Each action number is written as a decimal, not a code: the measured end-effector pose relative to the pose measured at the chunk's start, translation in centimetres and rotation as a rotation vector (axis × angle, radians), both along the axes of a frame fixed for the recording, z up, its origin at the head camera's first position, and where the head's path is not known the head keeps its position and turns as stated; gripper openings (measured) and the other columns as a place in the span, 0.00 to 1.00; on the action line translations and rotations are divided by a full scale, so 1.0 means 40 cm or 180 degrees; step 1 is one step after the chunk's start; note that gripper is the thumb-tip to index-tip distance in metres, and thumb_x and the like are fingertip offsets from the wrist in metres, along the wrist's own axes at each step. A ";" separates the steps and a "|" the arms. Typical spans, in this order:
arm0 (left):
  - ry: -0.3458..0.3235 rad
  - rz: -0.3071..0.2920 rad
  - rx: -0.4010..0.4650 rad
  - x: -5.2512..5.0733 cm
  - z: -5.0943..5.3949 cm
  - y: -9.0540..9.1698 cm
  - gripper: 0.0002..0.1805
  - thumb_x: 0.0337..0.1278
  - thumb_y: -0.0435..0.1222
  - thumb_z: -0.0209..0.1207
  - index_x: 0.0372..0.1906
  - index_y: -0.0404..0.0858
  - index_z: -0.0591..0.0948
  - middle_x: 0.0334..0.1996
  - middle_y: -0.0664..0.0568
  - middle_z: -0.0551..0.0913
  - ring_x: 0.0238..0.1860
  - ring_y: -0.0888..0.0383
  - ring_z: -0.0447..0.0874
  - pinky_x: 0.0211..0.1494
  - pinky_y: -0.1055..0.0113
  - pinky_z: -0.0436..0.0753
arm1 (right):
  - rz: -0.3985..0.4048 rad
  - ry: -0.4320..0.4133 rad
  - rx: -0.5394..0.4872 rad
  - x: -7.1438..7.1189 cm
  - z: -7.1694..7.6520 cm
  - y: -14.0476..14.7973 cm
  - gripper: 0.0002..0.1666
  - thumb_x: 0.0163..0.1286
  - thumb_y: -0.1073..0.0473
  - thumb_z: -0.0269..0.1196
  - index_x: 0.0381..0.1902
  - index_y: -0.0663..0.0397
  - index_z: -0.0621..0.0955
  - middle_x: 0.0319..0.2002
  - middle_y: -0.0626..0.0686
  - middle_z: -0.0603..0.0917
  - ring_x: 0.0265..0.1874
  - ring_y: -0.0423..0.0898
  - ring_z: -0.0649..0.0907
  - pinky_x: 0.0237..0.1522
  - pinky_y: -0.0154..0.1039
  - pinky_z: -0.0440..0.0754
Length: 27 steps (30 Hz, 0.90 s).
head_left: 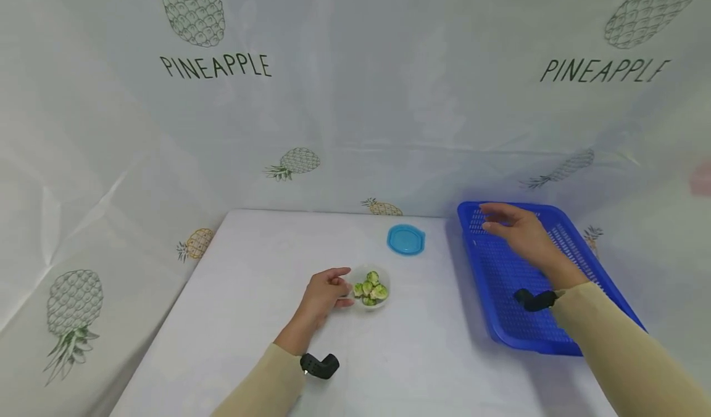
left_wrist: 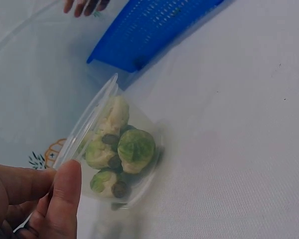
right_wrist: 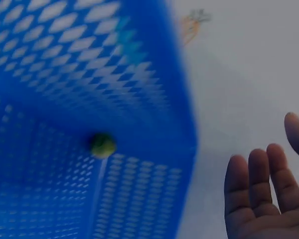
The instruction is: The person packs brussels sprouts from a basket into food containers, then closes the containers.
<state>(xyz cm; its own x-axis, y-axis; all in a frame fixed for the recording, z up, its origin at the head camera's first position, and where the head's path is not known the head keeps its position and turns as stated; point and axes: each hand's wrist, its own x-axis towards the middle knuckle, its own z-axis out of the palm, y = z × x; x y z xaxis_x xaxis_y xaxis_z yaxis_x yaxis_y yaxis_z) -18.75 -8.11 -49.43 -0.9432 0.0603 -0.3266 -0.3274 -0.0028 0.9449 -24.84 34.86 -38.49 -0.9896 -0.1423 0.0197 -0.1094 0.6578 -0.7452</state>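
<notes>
A small clear plastic bowl (head_left: 383, 306) holds several Brussels sprouts (head_left: 371, 289), pale green with cut stems. At its left side my left hand (head_left: 321, 295) pinches the rim between thumb and fingers, as the left wrist view shows near the sprouts (left_wrist: 136, 151). My right hand (head_left: 522, 235) hovers over the far part of a blue plastic basket (head_left: 483, 306), its fingers loosely bent and nothing in them. From the right wrist, a single Brussels sprout (right_wrist: 102, 145) lies in a corner of the basket (right_wrist: 154, 134), with the right hand (right_wrist: 269, 199) beside the rim.
A light blue lid (head_left: 406, 239) lies flat on the white table (head_left: 266, 250), beyond the bowl. The slatted basket takes up the table's right side. Behind the table hangs a white sheet (head_left: 361, 96) printed with pineapples.
</notes>
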 end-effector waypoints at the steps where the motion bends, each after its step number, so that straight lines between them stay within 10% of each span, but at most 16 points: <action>1: 0.0000 0.0002 0.0007 -0.002 0.000 0.001 0.27 0.66 0.21 0.60 0.69 0.31 0.78 0.37 0.51 0.73 0.38 0.57 0.80 0.41 0.63 0.94 | 0.0022 -0.0010 0.0020 -0.008 -0.008 0.010 0.35 0.80 0.43 0.62 0.78 0.51 0.72 0.72 0.63 0.75 0.71 0.65 0.73 0.65 0.67 0.77; 16: 0.0005 0.0003 -0.0158 0.008 -0.001 0.000 0.28 0.66 0.23 0.62 0.70 0.31 0.78 0.38 0.50 0.74 0.38 0.56 0.80 0.40 0.62 0.95 | 0.0432 -0.0250 0.0108 -0.105 -0.181 0.067 0.32 0.78 0.59 0.65 0.75 0.60 0.74 0.71 0.68 0.76 0.67 0.69 0.78 0.68 0.68 0.78; 27: 0.0006 -0.0023 -0.0158 0.000 -0.004 0.001 0.26 0.66 0.23 0.61 0.69 0.33 0.79 0.38 0.50 0.74 0.40 0.51 0.83 0.41 0.64 0.94 | 0.0626 -0.0327 0.0271 -0.136 -0.232 0.073 0.31 0.77 0.64 0.63 0.73 0.72 0.71 0.68 0.74 0.76 0.66 0.73 0.77 0.66 0.69 0.80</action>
<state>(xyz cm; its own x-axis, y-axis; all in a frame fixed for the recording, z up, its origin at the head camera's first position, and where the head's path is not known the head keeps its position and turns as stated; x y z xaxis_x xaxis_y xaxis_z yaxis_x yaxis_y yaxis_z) -18.74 -8.07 -49.59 -0.9435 0.0507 -0.3276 -0.3254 0.0465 0.9444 -30.27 37.79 -47.76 -0.9388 -0.3295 -0.1000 -0.1682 0.6923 -0.7018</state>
